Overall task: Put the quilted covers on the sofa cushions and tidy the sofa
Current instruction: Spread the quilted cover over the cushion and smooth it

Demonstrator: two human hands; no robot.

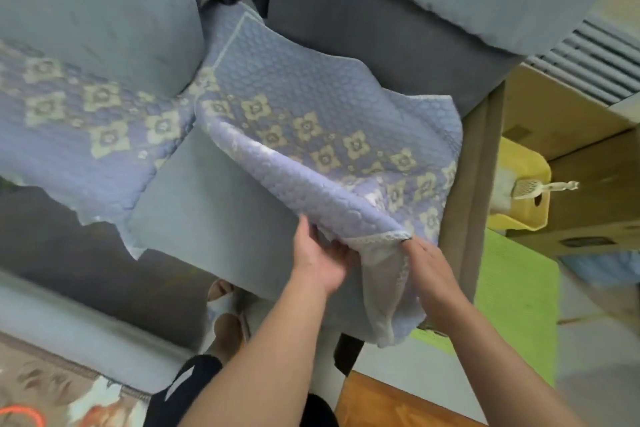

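left hand: fingers curled under the turned-back front edge of the quilted cover, gripping it from below. right hand: laid against the lace-trimmed corner of the same cover, apparently pinching it, though the fingertips are hidden in the fabric.

quilted cover: lilac with cream flower band, lying rumpled over the right seat cushion, far edge pushed toward the backrest, near corner folded over and hanging off the front.

second cover: on the neighbouring seat to the left, partly under a back cushion.

risks, as judged: pulling from one corner only may skew the flower band or drag the far edge out from the backrest; bunched folds may stay trapped if the fabric is not lifted clear; a loose pinch on the lace could slip.

surroundings: grey fabric sofa; green mat beside it; cardboard boxes, yellow tub holding a scoop; patterned rug lower left; slippered foot on pale floor.
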